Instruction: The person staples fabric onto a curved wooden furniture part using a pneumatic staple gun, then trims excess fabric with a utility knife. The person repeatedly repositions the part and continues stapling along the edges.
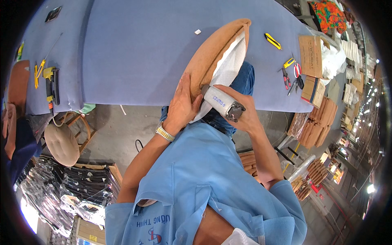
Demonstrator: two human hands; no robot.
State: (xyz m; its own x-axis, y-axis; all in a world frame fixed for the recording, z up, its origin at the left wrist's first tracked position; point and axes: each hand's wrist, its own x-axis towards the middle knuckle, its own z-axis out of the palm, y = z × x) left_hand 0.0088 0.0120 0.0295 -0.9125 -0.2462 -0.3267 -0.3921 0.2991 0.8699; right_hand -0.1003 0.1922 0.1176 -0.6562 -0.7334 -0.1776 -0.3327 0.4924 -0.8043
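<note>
- The tan cushion cover (212,53) lies at the near edge of the blue counter (134,49), hanging partly off it, with white lining (228,67) showing along its right side.
- It looks soft and light, a fabric skin over padding; it would likely sag if lifted by one end, so a flat palm or a hold along the seamed edge seems best.
- The left hand (181,106) presses flat on the tan fabric near its lower end, fingers spread, closed on nothing.
- The right hand (241,110) has its grip wrapped around a grey cylindrical power tool (222,103), whose nose meets the white lining; the tool looks rigid and fairly heavy.
- The counter is wide and padded-looking, so things should not slide much.
- Farther right lie a yellow utility knife (272,41), red-handled scissors (286,78) and cardboard boxes (311,55).
- At the left sit a yellow-and-black tool (51,83) and a round stool (62,143) on the floor.
- The room is a crowded workshop, with stacked tan pieces (316,128) to the right.
</note>
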